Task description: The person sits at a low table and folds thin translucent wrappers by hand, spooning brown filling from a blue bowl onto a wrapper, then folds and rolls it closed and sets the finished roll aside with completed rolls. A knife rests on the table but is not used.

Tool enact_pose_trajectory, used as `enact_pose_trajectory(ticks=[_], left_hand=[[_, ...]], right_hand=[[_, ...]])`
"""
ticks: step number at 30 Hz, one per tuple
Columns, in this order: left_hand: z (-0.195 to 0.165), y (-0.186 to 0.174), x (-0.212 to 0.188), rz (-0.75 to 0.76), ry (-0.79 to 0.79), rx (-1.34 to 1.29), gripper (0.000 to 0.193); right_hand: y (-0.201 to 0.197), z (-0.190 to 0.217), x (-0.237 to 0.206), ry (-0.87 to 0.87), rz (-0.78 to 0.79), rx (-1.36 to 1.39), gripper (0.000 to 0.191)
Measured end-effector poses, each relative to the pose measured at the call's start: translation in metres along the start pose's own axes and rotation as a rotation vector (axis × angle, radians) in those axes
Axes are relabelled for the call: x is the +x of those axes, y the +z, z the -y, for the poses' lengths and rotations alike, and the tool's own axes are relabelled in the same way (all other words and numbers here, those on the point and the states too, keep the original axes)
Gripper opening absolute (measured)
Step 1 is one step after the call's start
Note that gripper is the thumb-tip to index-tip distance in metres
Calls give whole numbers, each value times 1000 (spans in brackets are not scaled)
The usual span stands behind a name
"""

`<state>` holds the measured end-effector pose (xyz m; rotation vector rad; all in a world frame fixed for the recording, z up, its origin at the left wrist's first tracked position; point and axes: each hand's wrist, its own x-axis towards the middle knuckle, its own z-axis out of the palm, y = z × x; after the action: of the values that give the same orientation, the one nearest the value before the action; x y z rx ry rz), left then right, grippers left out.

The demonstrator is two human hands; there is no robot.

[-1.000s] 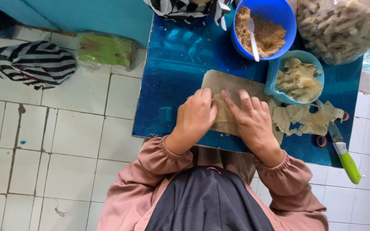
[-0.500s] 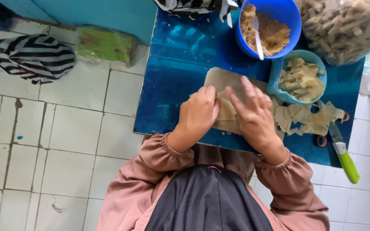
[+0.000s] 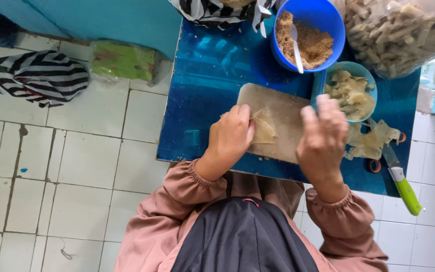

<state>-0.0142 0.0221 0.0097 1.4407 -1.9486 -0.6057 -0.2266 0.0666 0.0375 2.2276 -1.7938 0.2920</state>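
A pale dough wrapper (image 3: 265, 128) lies folded on a grey cutting board (image 3: 283, 108) on the blue table (image 3: 212, 85). My left hand (image 3: 232, 136) rests on the wrapper's left side, fingers curled over it. My right hand (image 3: 323, 138) hovers above the board's right edge, fingers apart and holding nothing, close to a small light-blue bowl (image 3: 351, 93) of pale dough pieces. A large blue bowl (image 3: 308, 35) of brown crumbly filling with a white spoon (image 3: 295, 48) stands behind the board.
Loose wrappers (image 3: 373, 143) lie at the table's right, beside a green-handled knife (image 3: 401, 181) and scissors (image 3: 376, 163). A clear bag of pale sticks (image 3: 399, 32) sits at the back right. Striped bags (image 3: 39, 75) and a green packet (image 3: 122, 60) lie on the tiled floor.
My right hand has lifted off the wrapper and moved right toward the small bowl. My left hand stays on the folded wrapper.
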Motion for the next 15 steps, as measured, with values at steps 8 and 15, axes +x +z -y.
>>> enact_pose_trajectory(ticks=[8,15], left_hand=[[-4,1,-1,3,3,31,17],[-5,2,-1,9,14,41,17]], right_hand=[[21,-28,-2,81,-197,-167,35],[4,-8,20,58,-347,182,45]])
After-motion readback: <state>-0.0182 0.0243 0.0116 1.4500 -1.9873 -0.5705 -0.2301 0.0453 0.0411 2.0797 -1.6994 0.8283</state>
